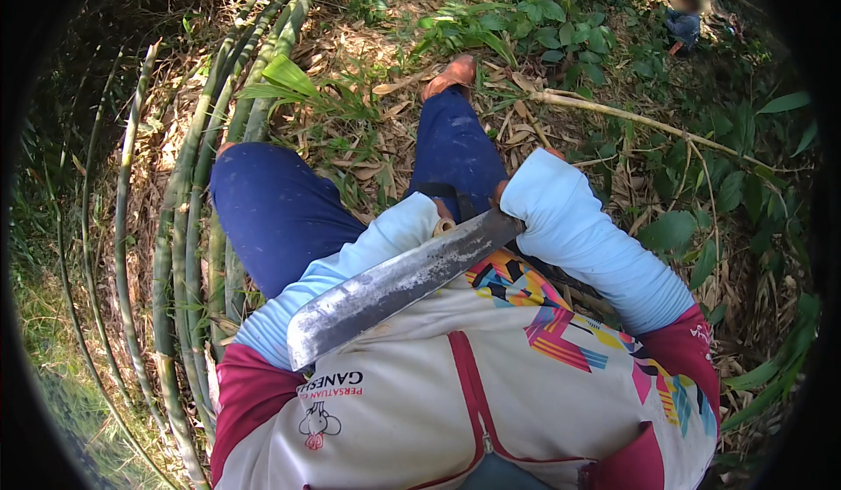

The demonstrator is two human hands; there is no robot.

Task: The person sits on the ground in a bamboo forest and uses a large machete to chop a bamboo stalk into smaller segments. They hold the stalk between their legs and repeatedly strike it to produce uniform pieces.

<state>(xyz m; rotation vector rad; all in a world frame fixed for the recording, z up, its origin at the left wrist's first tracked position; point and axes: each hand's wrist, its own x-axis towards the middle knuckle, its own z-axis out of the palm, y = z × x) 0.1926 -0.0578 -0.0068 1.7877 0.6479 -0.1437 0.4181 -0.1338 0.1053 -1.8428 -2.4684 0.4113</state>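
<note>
A machete (399, 282) with a broad, worn grey blade slants across my lap, its wide end toward my left elbow. At its narrow end is my right hand (502, 194), mostly hidden by a light blue sleeve; it appears closed round the handle, which is out of sight. My left hand (441, 209) is just beyond the blade's far edge, with its fingers hidden. Against that hand shows the pale round end of a tan piece (445, 225), perhaps wood or bamboo. A dark strap (442, 192) crosses near both hands.
Tall green bamboo stems (188, 201) rise close on my left. A thin pale branch (631, 115) lies across leafy plants (561, 21) on the right. Dry leaves cover the ground round my bare foot (451, 76). Another person (684, 26) is low down at the far right.
</note>
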